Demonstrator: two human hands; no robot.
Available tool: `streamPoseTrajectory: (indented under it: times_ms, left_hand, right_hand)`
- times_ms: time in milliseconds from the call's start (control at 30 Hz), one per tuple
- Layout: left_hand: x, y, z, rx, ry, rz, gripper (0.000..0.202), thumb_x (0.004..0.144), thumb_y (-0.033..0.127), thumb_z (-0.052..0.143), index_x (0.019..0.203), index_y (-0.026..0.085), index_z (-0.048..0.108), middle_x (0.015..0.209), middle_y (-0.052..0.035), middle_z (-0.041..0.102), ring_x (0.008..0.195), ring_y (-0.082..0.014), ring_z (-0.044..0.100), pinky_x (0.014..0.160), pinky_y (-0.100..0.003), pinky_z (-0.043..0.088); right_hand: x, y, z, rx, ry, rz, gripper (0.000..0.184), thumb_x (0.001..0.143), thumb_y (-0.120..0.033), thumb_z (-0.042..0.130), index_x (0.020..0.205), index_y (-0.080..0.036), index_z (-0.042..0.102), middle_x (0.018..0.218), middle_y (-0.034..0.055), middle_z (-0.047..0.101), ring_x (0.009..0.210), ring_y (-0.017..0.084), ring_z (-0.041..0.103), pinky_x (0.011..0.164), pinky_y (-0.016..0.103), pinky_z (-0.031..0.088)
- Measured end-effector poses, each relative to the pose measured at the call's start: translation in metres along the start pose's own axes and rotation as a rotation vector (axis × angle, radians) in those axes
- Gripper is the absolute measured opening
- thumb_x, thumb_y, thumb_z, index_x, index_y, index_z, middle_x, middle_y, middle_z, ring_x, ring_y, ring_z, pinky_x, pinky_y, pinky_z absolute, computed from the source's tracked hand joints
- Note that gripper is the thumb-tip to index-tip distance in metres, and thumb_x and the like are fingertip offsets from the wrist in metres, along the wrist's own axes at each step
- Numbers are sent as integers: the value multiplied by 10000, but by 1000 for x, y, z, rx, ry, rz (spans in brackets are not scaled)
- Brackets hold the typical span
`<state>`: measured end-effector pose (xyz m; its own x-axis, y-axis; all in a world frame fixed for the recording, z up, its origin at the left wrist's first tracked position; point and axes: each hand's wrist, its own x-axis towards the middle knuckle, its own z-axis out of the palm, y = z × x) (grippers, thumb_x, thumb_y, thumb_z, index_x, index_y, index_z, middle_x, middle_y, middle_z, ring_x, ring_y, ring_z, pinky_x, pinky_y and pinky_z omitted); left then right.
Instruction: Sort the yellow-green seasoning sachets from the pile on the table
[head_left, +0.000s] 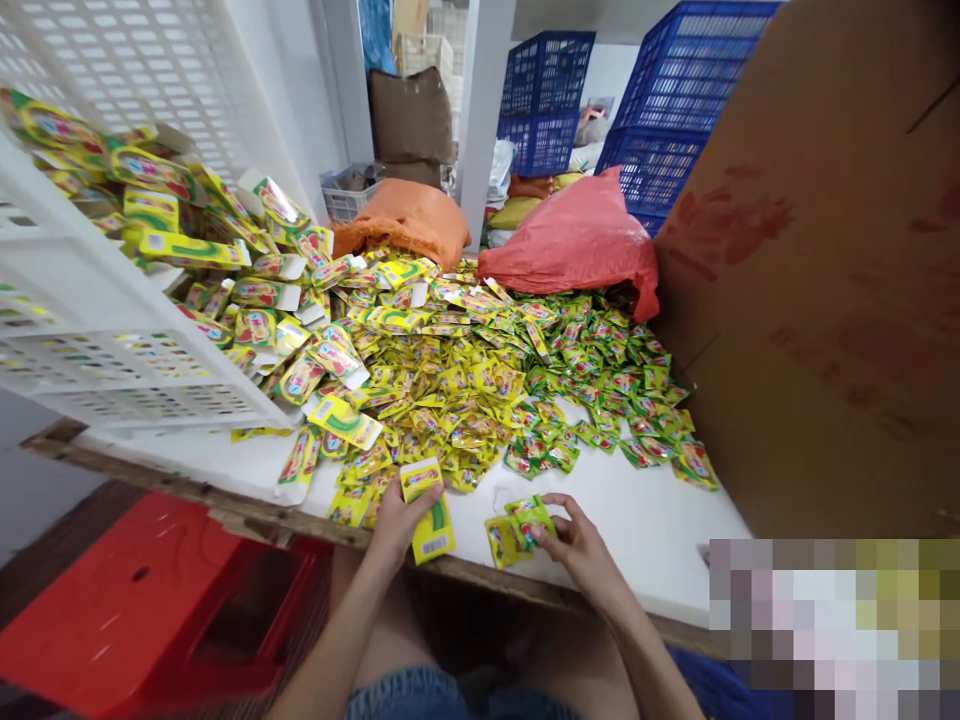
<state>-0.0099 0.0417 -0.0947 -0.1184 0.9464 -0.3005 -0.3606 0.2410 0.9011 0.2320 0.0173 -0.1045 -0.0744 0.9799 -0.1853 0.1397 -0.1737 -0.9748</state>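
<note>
My left hand [399, 515] is closed around a small yellow carton [433, 530], its barcode end toward me. To the right, my right hand [574, 540] pinches a green sachet [531, 515] between thumb and fingers. A yellow sachet [505, 541] lies against that green one, partly under it; whether the fingers hold it too, I cannot tell. Beyond the hands spread a heap of yellow sachets [457, 400] and, right of it, a heap of green sachets [592, 350]. Yellow-green cartons [300, 375] are piled at the left.
A white plastic crate [142, 330] lies tipped at the left, cartons spilling out. Orange [416, 215] and red sacks [570, 235] stand behind the heaps. A tall cardboard box [817, 300] walls the right side. Below left is a red stool [120, 600]. Blue crates [675, 90] are stacked behind.
</note>
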Motion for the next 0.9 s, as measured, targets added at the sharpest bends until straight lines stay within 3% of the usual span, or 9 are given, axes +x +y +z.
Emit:
streamPoseTrajectory:
  times_ms: [233, 400, 567, 667, 733, 833, 900]
  left_hand:
    - [-1, 0, -1, -9, -52, 8, 380, 574, 347, 735, 830, 122, 568, 717, -58, 697, 616, -178, 638, 590, -284, 507]
    - [0, -2, -3, -2, -53, -16, 387, 582, 344, 732, 844, 149, 526, 703, -41, 694, 601, -190, 651, 596, -308, 515]
    - [1, -2, -3, -10, -57, -37, 391, 588, 339, 731, 851, 150, 512, 704, -41, 691, 596, -189, 652, 576, -300, 513]
    - [0, -2, -4, -29, -72, -57, 394, 580, 340, 735, 853, 156, 518, 701, -36, 689, 616, -204, 658, 588, -318, 515]
    - [0, -1, -4, -41, -79, -68, 393, 565, 344, 742, 838, 151, 536, 690, -38, 686, 612, -208, 656, 593, -325, 513]
    - [0, 0, -5, -51, -80, -63, 364, 551, 352, 746, 787, 130, 580, 665, -45, 679, 584, -192, 638, 579, -297, 497]
    - [1, 0, -5, -57, -73, -28, 342, 556, 342, 744, 779, 123, 605, 724, -55, 685, 613, -179, 631, 594, -272, 486]
  right_hand:
    - [-7, 5, 28, 17, 94, -9, 474, 714, -453, 601, 1045, -214, 360, 578, -45, 564, 519, 138, 516, 485, 217, 356]
    - [-13, 2, 31, -283, 187, 5, 466, 725, -454, 577, 1075, -194, 414, 587, -24, 593, 540, 170, 538, 530, 258, 383]
    - [-22, -21, 23, -174, 230, -102, 547, 763, -457, 533, 1201, -170, 372, 674, 8, 621, 642, 177, 570, 570, 246, 411]
    - [-19, -36, 7, -349, 225, -170, 346, 776, -428, 531, 1023, -187, 501, 734, 14, 613, 635, 151, 527, 579, 235, 391]
    - [-10, -40, -2, -487, 104, -229, 222, 801, -397, 494, 841, -188, 559, 714, 7, 580, 629, 138, 491, 596, 235, 379]
    - [7, -31, -6, -613, -98, -229, 246, 799, -346, 466, 628, -183, 536, 612, -15, 507, 600, 132, 465, 585, 234, 370]
    - [16, -17, 0, -691, -96, -177, 235, 743, -322, 510, 555, -180, 508, 580, -16, 483, 583, 138, 460, 574, 243, 368]
